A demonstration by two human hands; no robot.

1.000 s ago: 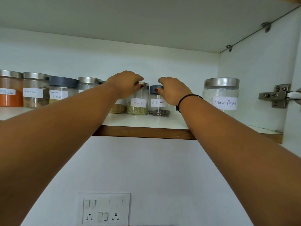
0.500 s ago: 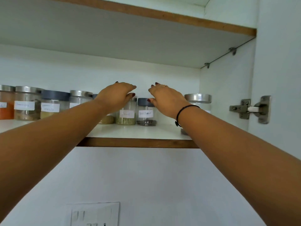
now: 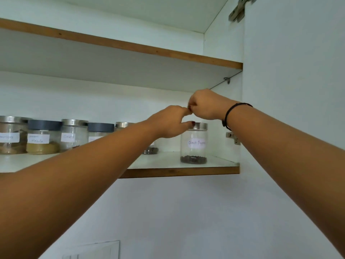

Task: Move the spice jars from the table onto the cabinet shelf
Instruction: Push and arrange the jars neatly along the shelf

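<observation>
left hand, loosely curled, touches right hand, fisted, above the black pepper jar at the right end of the shelf; both empty.

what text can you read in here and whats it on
"Black Pepper": label on the tall jar
"Cloves": label on the third jar from left
"Masala": lower line on the second jar from left; upper line blurred
Label on the leftmost jar: too blurred to read

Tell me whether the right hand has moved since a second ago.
Yes. The right hand has shifted right and up: it was left of the tall Black Pepper jar, and now hovers above it.
</observation>
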